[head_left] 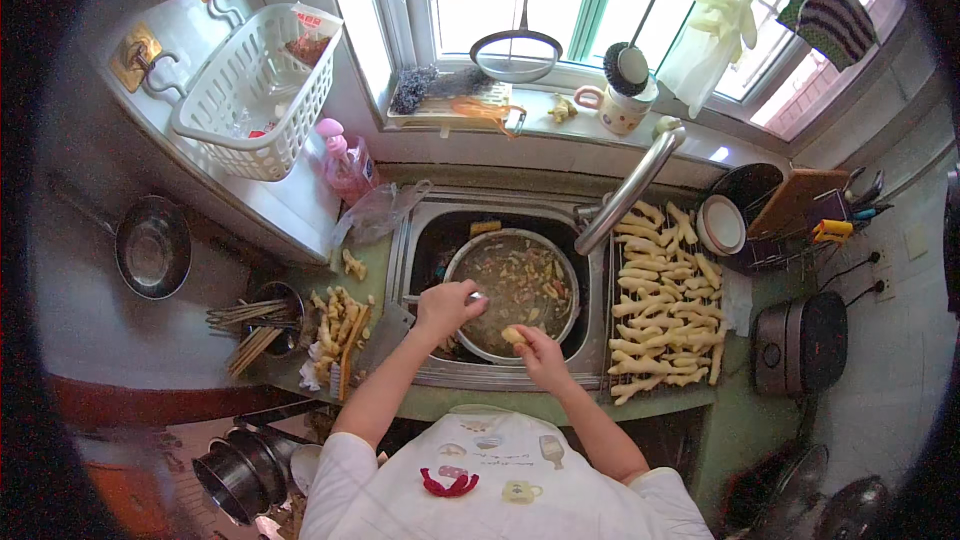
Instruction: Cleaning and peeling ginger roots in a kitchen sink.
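Note:
My left hand (pixel 448 309) is closed around a small metal tool (pixel 478 297), of which only a shiny end shows, above the left part of a round metal basin (pixel 575 315). In my right hand (pixel 543 361), a short piece of peeled-looking ginger (pixel 513 334) is pinched between thumb and fingers over the basin's front rim. Murky water (pixel 510 277) fills the basin, with many peel scraps afloat. The basin sits inside a stainless steel sink (pixel 592 360). Rows of pale ginger roots (pixel 660 315) lie on a wire rack right of the sink.
Left of the sink lie a heap of ginger (pixel 337 322), a brush (pixel 346 364) and a pot of chopsticks (pixel 289 345). The faucet (pixel 630 187) reaches over the sink's right rear corner. A soap bottle (pixel 349 165) and plastic bag (pixel 379 216) stand behind; a black appliance (pixel 799 345) is right.

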`<action>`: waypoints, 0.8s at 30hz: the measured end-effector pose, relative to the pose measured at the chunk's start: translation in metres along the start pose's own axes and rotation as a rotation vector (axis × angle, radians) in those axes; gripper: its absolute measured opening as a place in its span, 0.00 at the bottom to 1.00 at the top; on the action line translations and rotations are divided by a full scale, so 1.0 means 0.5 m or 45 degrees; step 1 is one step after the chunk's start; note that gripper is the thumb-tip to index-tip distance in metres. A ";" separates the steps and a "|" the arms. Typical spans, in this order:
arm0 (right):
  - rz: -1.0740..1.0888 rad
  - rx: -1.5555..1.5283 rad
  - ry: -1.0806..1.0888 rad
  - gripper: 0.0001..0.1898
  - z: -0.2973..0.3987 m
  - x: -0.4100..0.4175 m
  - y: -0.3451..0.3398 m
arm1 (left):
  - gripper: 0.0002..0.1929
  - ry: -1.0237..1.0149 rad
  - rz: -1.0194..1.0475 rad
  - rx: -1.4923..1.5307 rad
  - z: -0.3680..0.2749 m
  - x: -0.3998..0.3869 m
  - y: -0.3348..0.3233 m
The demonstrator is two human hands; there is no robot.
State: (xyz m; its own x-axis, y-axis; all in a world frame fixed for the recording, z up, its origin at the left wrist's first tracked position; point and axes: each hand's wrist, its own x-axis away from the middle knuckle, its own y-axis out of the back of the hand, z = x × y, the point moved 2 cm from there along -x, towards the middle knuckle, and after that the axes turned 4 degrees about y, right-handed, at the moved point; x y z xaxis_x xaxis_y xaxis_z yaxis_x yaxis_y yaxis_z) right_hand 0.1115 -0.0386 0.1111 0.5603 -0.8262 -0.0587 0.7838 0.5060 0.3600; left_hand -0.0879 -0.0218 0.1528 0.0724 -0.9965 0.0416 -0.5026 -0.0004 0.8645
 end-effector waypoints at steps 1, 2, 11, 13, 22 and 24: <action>-0.044 -0.124 -0.020 0.17 -0.009 -0.001 -0.002 | 0.16 0.024 -0.043 0.057 0.002 0.005 0.001; -0.089 -0.248 -0.040 0.17 -0.017 0.002 -0.003 | 0.16 0.022 -0.036 0.057 0.000 0.009 -0.004; 0.183 -0.853 -0.443 0.28 0.035 -0.012 0.016 | 0.18 0.276 -0.028 0.544 0.008 0.023 -0.003; 0.216 -0.887 -0.507 0.30 0.049 -0.017 0.023 | 0.17 0.261 -0.017 0.578 0.001 0.028 0.007; 0.246 -1.521 -0.477 0.36 0.082 -0.007 0.027 | 0.16 0.187 -0.065 0.704 -0.020 0.035 0.013; 0.245 -1.526 -0.490 0.36 0.087 -0.004 0.030 | 0.16 0.192 -0.060 0.721 -0.021 0.036 0.011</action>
State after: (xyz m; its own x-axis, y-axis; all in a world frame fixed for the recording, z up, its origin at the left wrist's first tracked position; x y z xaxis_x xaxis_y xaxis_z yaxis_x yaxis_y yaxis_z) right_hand 0.1106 -0.0401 0.1571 0.7356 -0.6311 0.2462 0.5618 0.3652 -0.7423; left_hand -0.0803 -0.0390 0.1638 0.2067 -0.9715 0.1160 -0.8747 -0.1304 0.4668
